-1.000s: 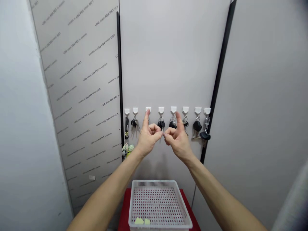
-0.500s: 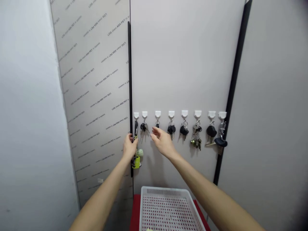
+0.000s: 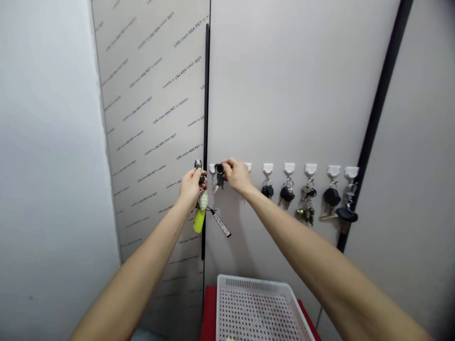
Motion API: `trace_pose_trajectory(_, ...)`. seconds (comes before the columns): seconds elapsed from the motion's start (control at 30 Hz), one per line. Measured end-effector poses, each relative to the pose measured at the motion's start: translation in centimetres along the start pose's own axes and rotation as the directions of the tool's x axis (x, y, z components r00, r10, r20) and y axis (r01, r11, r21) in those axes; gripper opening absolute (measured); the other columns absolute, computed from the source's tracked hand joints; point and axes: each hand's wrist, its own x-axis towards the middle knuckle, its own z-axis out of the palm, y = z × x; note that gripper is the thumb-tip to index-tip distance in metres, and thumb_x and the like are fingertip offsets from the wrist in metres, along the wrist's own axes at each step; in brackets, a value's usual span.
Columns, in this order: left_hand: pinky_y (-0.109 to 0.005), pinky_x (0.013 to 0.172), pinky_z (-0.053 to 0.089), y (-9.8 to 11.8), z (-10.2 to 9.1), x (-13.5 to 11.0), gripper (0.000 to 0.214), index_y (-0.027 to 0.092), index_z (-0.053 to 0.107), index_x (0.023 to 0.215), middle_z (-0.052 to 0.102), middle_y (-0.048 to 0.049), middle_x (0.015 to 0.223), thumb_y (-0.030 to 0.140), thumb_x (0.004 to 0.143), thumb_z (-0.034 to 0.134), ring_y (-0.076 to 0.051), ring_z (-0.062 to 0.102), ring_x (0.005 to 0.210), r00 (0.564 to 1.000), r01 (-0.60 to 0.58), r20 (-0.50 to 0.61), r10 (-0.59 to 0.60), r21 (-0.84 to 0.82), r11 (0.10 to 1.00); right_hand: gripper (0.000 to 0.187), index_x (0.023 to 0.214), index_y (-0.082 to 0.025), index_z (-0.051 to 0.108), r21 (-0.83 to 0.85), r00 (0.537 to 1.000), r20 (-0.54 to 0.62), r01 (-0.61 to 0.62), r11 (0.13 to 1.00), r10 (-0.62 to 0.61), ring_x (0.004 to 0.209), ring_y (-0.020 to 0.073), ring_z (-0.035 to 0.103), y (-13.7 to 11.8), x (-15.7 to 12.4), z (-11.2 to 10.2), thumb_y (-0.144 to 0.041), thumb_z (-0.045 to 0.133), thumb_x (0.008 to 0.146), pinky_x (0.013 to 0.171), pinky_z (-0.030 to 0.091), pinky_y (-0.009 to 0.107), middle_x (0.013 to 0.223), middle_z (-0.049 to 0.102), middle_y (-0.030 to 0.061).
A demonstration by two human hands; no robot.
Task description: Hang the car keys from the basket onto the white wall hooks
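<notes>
A row of white hooks runs across the grey wall panel, most with key bunches hanging from them. My left hand is closed around a key bunch with a yellow-green tag and a black strap, lifted off at the row's left end. My right hand pinches a black-headed key at the second hook from the left. Further right hang several more bunches, among them a black key and a brass bunch.
A white perforated basket stands on a red surface below the hooks. A film-covered panel with printed text fills the left. Black vertical strips edge the grey panel.
The view shifted left and closer. My left hand lifted the yellow-tagged bunch up off the leftmost hook. My right hand moved left and closed on the black key at the second hook.
</notes>
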Motion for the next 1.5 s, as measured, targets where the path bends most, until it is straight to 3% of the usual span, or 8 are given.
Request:
trace_pose_trajectory(0.23,-0.012,0.035,0.025,-4.4,-0.8,-6.8,0.023,0.012,0.046,0.066,0.043,0.0048,0.048,0.035,0.062,0.046,-0.001,0.034,0.035,0.987,0.159,0.034,-0.156,-0.112,0.981,0.02,0.057,-0.014,0.047,-0.004,0.938,0.341,-0.061,0.998,0.059,0.04,0.0057,0.04,3.2,-6.2,-2.8,-0.026,0.036,0.068,0.046,0.031,0.017,0.042,0.045,-0.0034)
trace_pose_trajectory(0.47,-0.014,0.035,0.025,-11.4,1.2,-12.8,0.032,0.012,0.045,0.067,0.042,0.0051,0.047,0.044,0.059,0.047,-0.001,0.033,0.034,0.9,0.436,0.042,-0.434,-0.109,0.893,0.023,0.058,-0.014,0.045,-0.084,0.704,0.651,-0.304,0.949,0.284,0.041,0.0055,0.036,10.4,-20.6,-3.7,-0.025,0.029,0.07,0.041,0.028,0.017,0.044,0.04,-0.0037)
trace_pose_trajectory(0.6,-0.015,0.035,0.023,-14.6,1.0,-15.0,0.036,0.014,0.044,0.063,0.039,0.0062,0.044,0.049,0.056,0.046,-0.002,0.03,0.033,0.845,0.53,0.068,-0.53,0.015,0.848,0.023,0.053,-0.013,0.047,-0.181,0.661,0.673,-0.288,0.94,0.332,0.043,0.0061,0.038,13.1,-24.9,-4.0,-0.017,0.03,0.068,0.042,0.028,0.017,0.045,0.044,-0.0022)
trace_pose_trajectory(0.73,-0.016,0.034,0.02,-15.9,-1.2,-15.9,0.034,0.015,0.042,0.056,0.036,0.0071,0.04,0.048,0.056,0.043,-0.003,0.027,0.032,0.786,0.531,0.164,-0.596,0.314,0.787,0.02,0.062,-0.014,0.052,-0.167,0.771,0.562,-0.249,0.954,0.3,0.049,0.0092,0.045,12.1,-22.1,-6.0,-0.022,0.034,0.068,0.048,0.033,0.02,0.053,0.051,0.0003)
trace_pose_trajectory(0.87,-0.019,0.046,0.03,-14.3,-2.3,-14.4,0.023,0.015,0.051,0.057,0.047,0.0024,0.048,0.037,0.054,0.05,-0.009,0.042,0.046,0.814,0.228,0.268,-0.516,0.669,0.708,0.027,0.087,-0.015,0.048,-0.085,0.966,0.097,-0.232,0.969,0.24,0.065,0.0121,0.05,8.8,-14.7,-7.9,-0.031,0.038,0.067,0.063,0.037,0.025,0.08,0.055,0.006)
trace_pose_trajectory(1.03,-0.025,0.069,0.033,-10.0,2.1,-8.8,0.035,0.014,0.051,0.087,0.055,-0.0082,0.084,0.032,0.057,0.049,-0.016,0.049,0.076,0.942,-0.06,0.266,-0.205,0.734,0.677,0.047,0.107,-0.014,0.034,-0.143,0.959,-0.112,-0.276,0.951,0.261,0.062,0.0155,0.051,7.8,-8.3,-7.3,-0.034,0.042,0.064,0.061,0.038,0.03,0.07,0.055,0.0057)
trace_pose_trajectory(1.23,-0.027,0.062,0.035,-7.2,9.1,-1.9,0.033,0.017,0.05,0.088,0.056,-0.0068,0.075,0.033,0.059,0.049,-0.017,0.05,0.07,0.991,-0.136,0.105,0.086,0.745,0.653,0.025,0.082,-0.014,0.05,0.017,0.938,-0.223,-0.269,0.963,0.266,0.052,0.0113,0.051,7.9,-6.2,-7.7,-0.023,0.034,0.066,0.054,0.039,0.024,0.056,0.054,0.0016)
trace_pose_trajectory(1.5,-0.02,0.049,0.033,-3.2,9.2,1.0,0.026,0.015,0.054,0.064,0.052,-0.001,0.051,0.032,0.066,0.035,-0.011,0.048,0.05,0.973,-0.229,0.156,0.168,0.705,0.672,0.02,0.073,-0.013,0.052,0.278,0.951,-0.174,-0.202,0.939,0.256,0.044,0.0083,0.05,5.6,-1.6,-10.6,-0.019,0.037,0.062,0.045,0.04,0.02,0.046,0.05,-0.002)
